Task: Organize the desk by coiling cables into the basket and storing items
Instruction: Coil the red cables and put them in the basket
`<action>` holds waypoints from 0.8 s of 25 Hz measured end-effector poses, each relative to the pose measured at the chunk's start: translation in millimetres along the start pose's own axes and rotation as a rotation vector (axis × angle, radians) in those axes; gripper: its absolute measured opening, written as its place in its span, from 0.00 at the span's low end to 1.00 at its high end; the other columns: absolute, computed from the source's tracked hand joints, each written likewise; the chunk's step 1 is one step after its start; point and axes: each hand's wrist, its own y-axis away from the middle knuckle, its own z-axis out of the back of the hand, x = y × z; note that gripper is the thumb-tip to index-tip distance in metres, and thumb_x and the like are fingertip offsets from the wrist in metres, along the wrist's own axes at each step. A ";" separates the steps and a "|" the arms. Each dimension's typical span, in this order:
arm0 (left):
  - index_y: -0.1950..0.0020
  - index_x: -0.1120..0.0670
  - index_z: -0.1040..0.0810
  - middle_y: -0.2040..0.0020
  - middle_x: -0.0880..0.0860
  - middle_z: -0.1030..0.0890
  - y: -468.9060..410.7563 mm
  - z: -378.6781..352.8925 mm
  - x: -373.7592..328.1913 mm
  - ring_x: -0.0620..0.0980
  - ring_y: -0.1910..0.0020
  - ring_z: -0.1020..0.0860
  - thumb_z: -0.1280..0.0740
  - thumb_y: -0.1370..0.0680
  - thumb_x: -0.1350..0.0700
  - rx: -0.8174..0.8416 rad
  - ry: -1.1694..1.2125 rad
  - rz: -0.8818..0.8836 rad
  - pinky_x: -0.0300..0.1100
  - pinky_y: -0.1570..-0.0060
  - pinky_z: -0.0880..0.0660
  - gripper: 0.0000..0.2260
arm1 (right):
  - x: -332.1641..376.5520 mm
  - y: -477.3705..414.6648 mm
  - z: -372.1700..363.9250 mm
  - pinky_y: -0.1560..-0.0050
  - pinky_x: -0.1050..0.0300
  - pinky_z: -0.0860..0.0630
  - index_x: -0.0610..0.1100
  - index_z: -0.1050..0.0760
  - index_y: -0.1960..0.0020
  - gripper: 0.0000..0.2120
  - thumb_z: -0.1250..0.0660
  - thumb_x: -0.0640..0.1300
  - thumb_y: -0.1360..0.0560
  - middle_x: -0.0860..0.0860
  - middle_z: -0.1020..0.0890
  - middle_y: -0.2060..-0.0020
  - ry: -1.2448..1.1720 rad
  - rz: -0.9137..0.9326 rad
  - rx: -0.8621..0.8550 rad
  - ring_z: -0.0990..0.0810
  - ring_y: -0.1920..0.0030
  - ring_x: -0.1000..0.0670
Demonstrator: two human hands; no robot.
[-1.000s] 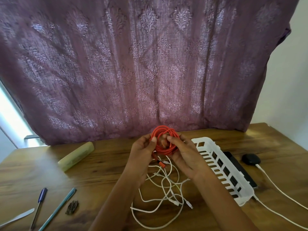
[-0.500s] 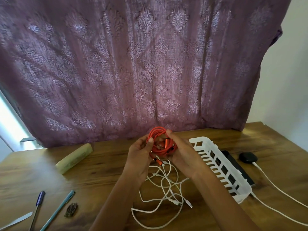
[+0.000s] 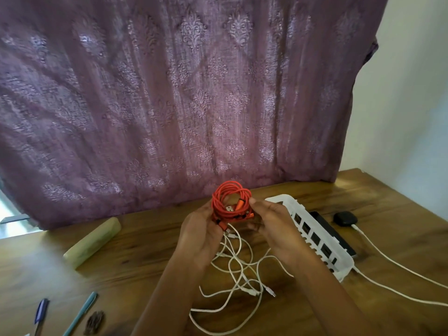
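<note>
A coiled orange cable [image 3: 224, 195] is held upright above the wooden desk [image 3: 145, 253], in front of the curtain. My left hand [image 3: 202, 235] grips its left and lower side. My right hand [image 3: 272, 227] pinches its right side, where the orange plugs sit. Beneath both hands a tangle of loose white cables [image 3: 236, 275] lies on the desk. A long white slotted basket [image 3: 315, 235] stands just to the right of my right hand.
A dark flat device [image 3: 333, 232] and a black charger [image 3: 345, 218] with a white lead [image 3: 397, 264] lie beyond the basket. A pale green case [image 3: 93, 241] lies at left. Two pens [image 3: 80, 314] and a dark clip [image 3: 94, 322] sit at the front left. A purple curtain [image 3: 169, 93] hangs behind.
The orange coil stays in both hands and has been turned slightly, so its plugs now show on the right side. The view has shifted a little.
</note>
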 end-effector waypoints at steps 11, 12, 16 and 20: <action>0.45 0.57 0.21 0.55 0.53 0.18 -20.3 -3.8 37.5 0.46 0.56 0.22 0.41 0.23 0.69 0.097 -0.515 -0.005 0.35 0.56 0.23 0.14 | -3.2 12.4 48.3 0.55 0.55 0.20 0.40 0.22 0.47 0.07 0.35 0.38 0.24 0.43 0.17 0.55 0.101 0.093 -0.256 0.18 0.55 0.46; 0.46 0.59 0.21 0.56 0.52 0.18 -21.3 -10.4 42.7 0.45 0.57 0.21 0.40 0.23 0.69 0.077 -0.490 0.001 0.33 0.58 0.22 0.12 | -3.8 11.9 55.7 0.55 0.55 0.20 0.39 0.22 0.47 0.07 0.35 0.38 0.24 0.42 0.17 0.55 0.103 0.091 -0.273 0.18 0.54 0.45; 0.51 0.65 0.24 0.59 0.56 0.20 -30.8 -36.7 64.9 0.48 0.59 0.21 0.38 0.22 0.65 -0.053 -0.381 0.113 0.39 0.58 0.23 0.05 | -7.3 1.5 89.7 0.59 0.58 0.19 0.37 0.23 0.47 0.08 0.35 0.39 0.24 0.44 0.17 0.57 0.166 0.058 -0.331 0.17 0.58 0.49; 0.53 0.62 0.21 0.57 0.55 0.18 -46.2 -58.5 93.6 0.48 0.56 0.20 0.32 0.26 0.63 -0.042 -0.474 0.153 0.43 0.48 0.24 0.04 | -8.8 -13.9 126.2 0.58 0.57 0.19 0.39 0.22 0.52 0.08 0.37 0.43 0.23 0.45 0.16 0.59 0.259 0.029 -0.308 0.17 0.58 0.49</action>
